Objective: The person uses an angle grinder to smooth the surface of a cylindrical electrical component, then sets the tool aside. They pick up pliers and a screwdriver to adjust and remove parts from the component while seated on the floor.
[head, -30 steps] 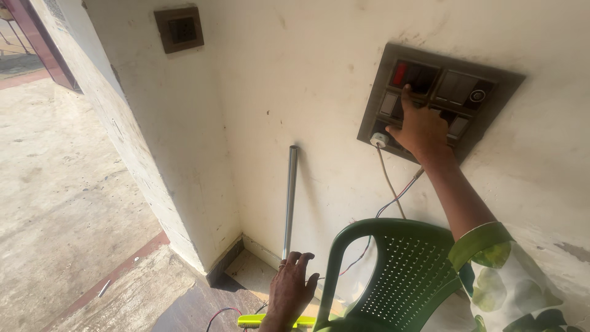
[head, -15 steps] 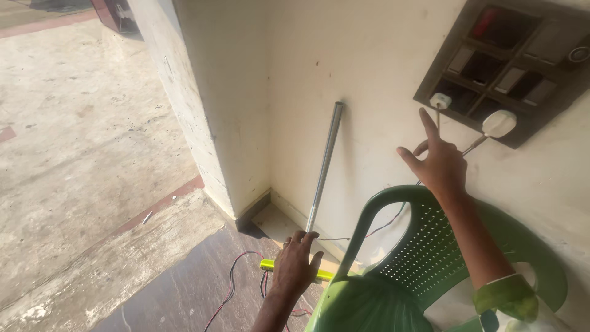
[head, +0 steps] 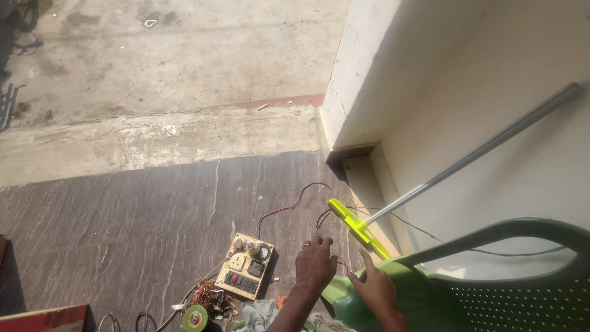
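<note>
Lower centre: dark veined stone floor [head: 153,227], cream wooden switchboard [head: 247,266] with black sockets, thin red wire [head: 284,209]. Left hand [head: 315,265] loosely curled, fingers touching wire. Right hand [head: 373,289] open, forefinger raised, resting on glossy green plastic chair [head: 467,289]. Yellow-green bar [head: 357,227] just beside.

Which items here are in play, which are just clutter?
In hand: left hand and right hand near the thin red and black wires; cream test switchboard.
Lying about: yellow-green level, grey metal conduit pipe, green plastic chair, green tape roll.
</note>
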A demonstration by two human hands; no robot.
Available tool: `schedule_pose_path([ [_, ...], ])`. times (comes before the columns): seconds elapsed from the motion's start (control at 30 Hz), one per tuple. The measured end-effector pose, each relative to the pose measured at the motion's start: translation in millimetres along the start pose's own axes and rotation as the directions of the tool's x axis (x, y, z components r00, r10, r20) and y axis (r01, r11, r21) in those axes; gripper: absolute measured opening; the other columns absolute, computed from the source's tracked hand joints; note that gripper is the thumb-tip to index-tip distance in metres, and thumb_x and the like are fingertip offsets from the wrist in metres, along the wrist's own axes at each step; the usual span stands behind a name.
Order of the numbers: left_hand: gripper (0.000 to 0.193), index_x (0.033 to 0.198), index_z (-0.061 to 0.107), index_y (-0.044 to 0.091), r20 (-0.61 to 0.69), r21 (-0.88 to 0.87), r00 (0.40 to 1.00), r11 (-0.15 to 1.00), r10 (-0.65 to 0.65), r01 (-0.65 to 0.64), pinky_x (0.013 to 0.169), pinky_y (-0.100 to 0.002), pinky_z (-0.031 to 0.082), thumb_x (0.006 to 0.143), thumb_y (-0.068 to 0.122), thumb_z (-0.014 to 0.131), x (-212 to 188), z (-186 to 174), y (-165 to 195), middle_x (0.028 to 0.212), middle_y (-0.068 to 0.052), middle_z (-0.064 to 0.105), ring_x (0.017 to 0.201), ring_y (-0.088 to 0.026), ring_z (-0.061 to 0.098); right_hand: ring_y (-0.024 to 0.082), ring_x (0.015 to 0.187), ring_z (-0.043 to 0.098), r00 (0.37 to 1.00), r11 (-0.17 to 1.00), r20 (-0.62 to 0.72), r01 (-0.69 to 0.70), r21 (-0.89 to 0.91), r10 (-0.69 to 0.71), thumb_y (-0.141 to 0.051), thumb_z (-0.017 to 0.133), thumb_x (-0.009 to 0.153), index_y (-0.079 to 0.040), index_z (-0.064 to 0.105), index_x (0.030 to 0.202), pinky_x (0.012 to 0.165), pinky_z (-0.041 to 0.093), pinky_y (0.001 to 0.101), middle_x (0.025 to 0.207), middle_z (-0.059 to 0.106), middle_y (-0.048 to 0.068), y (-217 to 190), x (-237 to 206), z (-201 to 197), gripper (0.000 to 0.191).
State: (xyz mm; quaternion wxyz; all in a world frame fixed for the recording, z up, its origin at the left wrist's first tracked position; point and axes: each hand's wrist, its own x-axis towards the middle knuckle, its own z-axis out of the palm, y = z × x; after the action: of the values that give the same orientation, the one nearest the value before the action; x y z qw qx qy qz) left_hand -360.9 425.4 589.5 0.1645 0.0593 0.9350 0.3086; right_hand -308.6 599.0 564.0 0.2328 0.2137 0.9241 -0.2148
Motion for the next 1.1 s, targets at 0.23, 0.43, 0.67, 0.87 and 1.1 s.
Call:
schedule_pose_path([
  [0.23,0.045,0.130,0.062,0.016,-0.072,-0.098,0.974,0.974,-0.214,0.207,0.094,-0.049,0.051,0.087,0.025,0.073,-40,10,-36,0.123,-0.011,0.059,0.114,-0.035,0.061,0.030,0.091,0.075,0.941,0.962,0.262,0.251,-0.110,-0.216,-0.047,0.075,0.083,-0.030,0.040,0.152,0.083,0.059,0.0452,0.092,0.079,0.007,-48,-32,22,0.079],
  [0.43,0.043,0.130,0.062,0.015,-0.066,-0.143,0.943,0.938,-0.327,0.316,0.096,-0.048,0.050,0.090,0.026,0.073,-66,17,-48,0.124,-0.012,0.059,0.113,-0.035,0.062,0.029,0.082,0.077,0.791,0.876,0.405,0.480,0.054,-0.458,-0.038,0.075,0.084,-0.014,0.054,0.133,0.075,0.059,0.0422,0.086,0.079,0.011,-75,-60,29,0.059],
  [0.67,0.046,0.132,0.060,0.014,-0.021,-0.105,0.932,0.928,-0.362,0.358,0.096,-0.049,0.049,0.090,0.026,0.072,-79,17,-60,0.126,-0.012,0.057,0.114,-0.035,0.061,0.027,0.080,0.075,0.715,0.826,0.504,0.564,-0.007,-0.484,-0.041,0.077,0.087,-0.008,0.067,0.112,0.074,0.058,0.0410,0.086,0.078,0.011,-93,-72,42,0.043],
  [0.87,0.043,0.129,0.060,0.010,0.012,0.001,0.943,0.943,-0.333,0.333,0.097,-0.049,0.049,0.092,0.028,0.072,-80,3,-71,0.126,-0.014,0.056,0.119,-0.035,0.059,0.026,0.083,0.075,0.731,0.858,0.527,0.514,-0.008,-0.433,-0.038,0.077,0.085,-0.021,0.057,0.140,0.077,0.056,0.0401,0.087,0.077,0.009,-95,-78,50,0.062],
  [1.1,0.043,0.128,0.061,0.009,-0.005,0.043,0.995,0.994,-0.097,0.097,0.096,-0.052,0.048,0.089,0.023,0.075,-63,-7,-69,0.125,-0.014,0.057,0.120,-0.035,0.057,0.019,0.076,0.079,0.934,0.904,0.103,0.296,0.307,-0.341,-0.032,0.082,0.078,-0.020,0.056,0.140,0.076,0.062,0.0330,0.083,0.079,0.009,-78,-79,74,0.069],
])
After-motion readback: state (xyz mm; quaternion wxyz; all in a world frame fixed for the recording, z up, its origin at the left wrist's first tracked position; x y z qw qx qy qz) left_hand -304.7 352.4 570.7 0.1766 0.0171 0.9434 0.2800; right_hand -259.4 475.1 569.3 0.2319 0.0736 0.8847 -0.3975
